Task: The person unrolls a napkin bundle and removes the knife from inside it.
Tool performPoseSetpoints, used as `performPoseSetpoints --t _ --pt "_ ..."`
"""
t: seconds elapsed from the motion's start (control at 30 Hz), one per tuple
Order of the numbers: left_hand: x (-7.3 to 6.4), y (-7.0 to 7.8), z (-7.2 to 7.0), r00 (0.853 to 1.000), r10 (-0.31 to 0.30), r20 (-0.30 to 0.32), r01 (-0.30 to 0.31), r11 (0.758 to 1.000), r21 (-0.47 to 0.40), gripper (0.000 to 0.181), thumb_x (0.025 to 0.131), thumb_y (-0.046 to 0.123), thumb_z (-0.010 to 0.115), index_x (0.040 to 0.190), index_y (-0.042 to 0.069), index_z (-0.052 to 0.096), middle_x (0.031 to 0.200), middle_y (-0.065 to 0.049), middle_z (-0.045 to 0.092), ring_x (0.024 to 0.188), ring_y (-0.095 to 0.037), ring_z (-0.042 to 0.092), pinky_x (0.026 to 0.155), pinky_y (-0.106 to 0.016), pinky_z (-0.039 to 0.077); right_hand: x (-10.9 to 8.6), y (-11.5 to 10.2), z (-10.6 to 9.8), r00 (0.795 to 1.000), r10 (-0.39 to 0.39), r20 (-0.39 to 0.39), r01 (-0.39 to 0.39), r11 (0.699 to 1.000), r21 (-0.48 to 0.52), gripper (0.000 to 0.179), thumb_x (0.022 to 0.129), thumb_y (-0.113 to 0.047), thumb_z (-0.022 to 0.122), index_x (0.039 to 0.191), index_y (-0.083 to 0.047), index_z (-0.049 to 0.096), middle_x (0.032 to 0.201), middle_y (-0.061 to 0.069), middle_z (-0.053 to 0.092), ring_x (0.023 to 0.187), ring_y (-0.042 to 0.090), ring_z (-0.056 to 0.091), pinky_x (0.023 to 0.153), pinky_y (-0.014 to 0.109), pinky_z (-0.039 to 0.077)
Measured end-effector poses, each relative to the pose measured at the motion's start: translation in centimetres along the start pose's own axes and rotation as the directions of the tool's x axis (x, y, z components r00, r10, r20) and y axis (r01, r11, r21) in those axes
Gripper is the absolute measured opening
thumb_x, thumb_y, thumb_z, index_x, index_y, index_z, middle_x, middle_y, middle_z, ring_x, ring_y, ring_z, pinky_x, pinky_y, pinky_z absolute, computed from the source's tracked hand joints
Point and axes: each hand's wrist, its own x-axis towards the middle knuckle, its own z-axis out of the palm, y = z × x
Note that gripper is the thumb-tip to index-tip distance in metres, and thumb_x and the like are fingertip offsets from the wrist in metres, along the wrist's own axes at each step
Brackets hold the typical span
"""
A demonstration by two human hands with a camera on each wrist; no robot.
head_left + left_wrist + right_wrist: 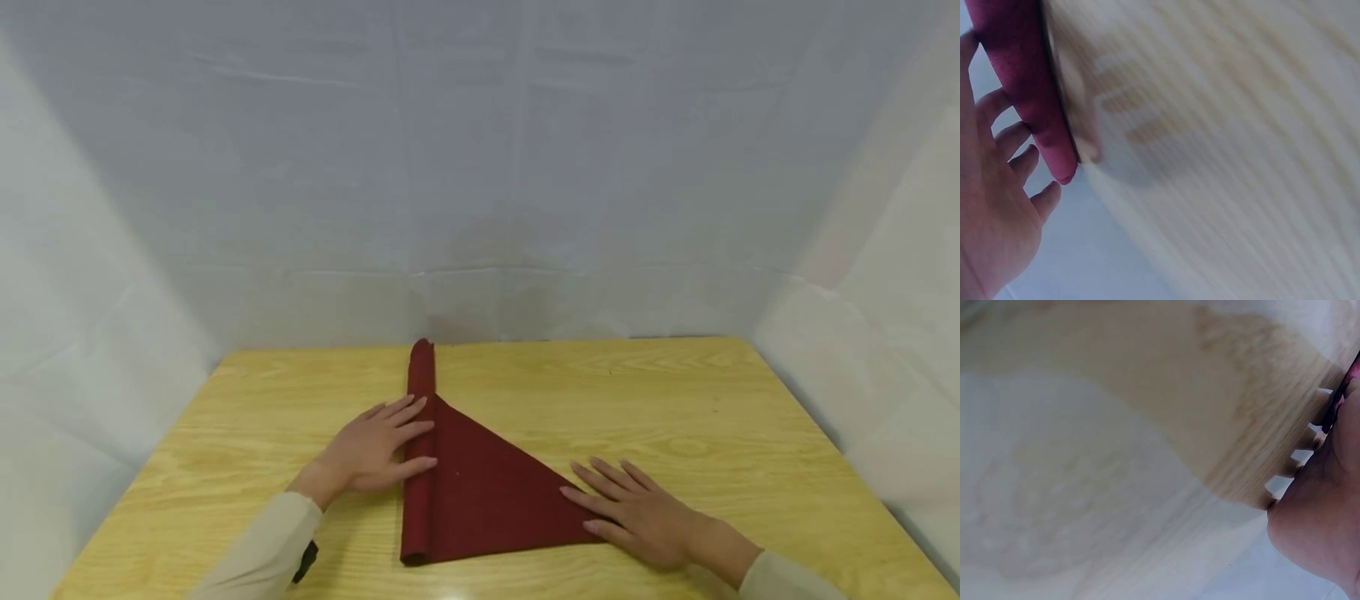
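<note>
A dark red cloth (487, 492) lies on the table, its left side wound into a narrow upright-running roll (418, 525) and the rest flat, tapering to a point at the right. Across the middle of the roll rests my left hand (375, 450), fingers spread and fairly straight. In the left wrist view its fingertips line the edge of the roll (1022, 69). My right hand (637, 517) lies with fingers spread at the cloth's pointed right end, thumb and index fingertips over it. The right wrist view catches only part of that hand (1322, 506).
The yellow wood-grain table (247, 433) reaches back to a pale sheet wall (480, 167), with more white sheeting (67, 333) at both sides. The roll's far end comes right to the table's back edge. Something small and black (305, 562) shows beside the left sleeve.
</note>
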Motion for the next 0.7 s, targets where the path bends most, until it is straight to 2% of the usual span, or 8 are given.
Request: performPoseSetpoints --t 0.2,0.4,0.57,0.7 --pt "-1.5 -0.7 -0.1 0.998 -0.039 0.040 0.039 0.999 -0.009 0.073 0.093 0.067 0.036 0.147 0.019 0.042 0.154 -0.006 0.028 0.141 -0.027 0.023 0.110 -0.051 0.022 -0.3 -0.2 -0.2 1.000 0.012 0.005 -0.012 0.999 0.030 0.048 0.105 -0.033 0.035 0.152 -0.024 0.030 0.157 0.007 0.019 0.141 0.036 0.015 0.105 0.063 0.016" --pt "-1.6 -0.8 0.1 0.998 -0.037 0.048 0.037 0.999 0.004 0.073 0.093 0.068 0.031 0.149 0.022 0.036 0.156 -0.004 0.023 0.142 -0.026 0.020 0.111 -0.051 0.021 -0.5 -0.1 -0.1 1.000 0.011 -0.017 -0.010 0.999 0.031 0.048 0.105 -0.033 0.037 0.151 -0.026 0.031 0.157 0.007 0.020 0.141 0.036 0.016 0.105 0.057 0.012" --pt "-1.7 -0.6 0.4 1.000 -0.016 0.017 0.016 1.000 0.022 0.072 0.094 0.066 0.032 0.150 0.021 0.035 0.155 -0.006 0.025 0.141 -0.027 0.022 0.111 -0.051 0.022 -0.7 -0.1 0.3 1.000 -0.004 -0.023 0.005 1.000 0.016 0.048 0.105 -0.033 0.036 0.152 -0.025 0.030 0.157 0.007 0.020 0.141 0.036 0.017 0.104 0.045 0.002" --pt "-1.2 0.1 0.3 1.000 0.010 -0.010 -0.009 1.000 0.030 0.070 0.095 0.065 0.033 0.151 0.023 0.033 0.155 -0.005 0.026 0.142 -0.024 0.021 0.111 -0.050 0.021 -0.8 -0.2 0.4 1.000 -0.005 -0.020 0.005 1.000 0.010 0.048 0.105 -0.033 0.036 0.152 -0.025 0.030 0.157 0.008 0.020 0.141 0.037 0.017 0.103 0.044 0.001"
